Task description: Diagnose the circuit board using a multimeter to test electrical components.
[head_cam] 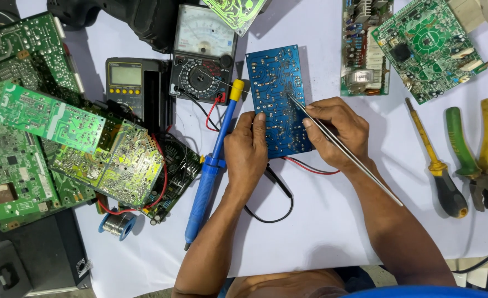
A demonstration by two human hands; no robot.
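Your left hand (pixel 245 148) only pins the blue board (pixel 277 99) flat, so your right hand's (pixel 335 132) pinched tweezers (pixel 343 149) could skid across joints.

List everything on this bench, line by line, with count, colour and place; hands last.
blue circuit board: 1, blue, centre
metal rod: 1, silver, tip on the blue board
desoldering pump: 1, blue with yellow top, left of centre
analog multimeter: 1, black, top centre
digital multimeter: 1, dark, left of the analog one
green circuit boards: several, heaped at left; more at top right
solder spool: 1, blue, lower left
screwdriver: 1, yellow and black, right
pliers: 1, green and yellow, far right
left hand: steadies the board
right hand: holds the rod
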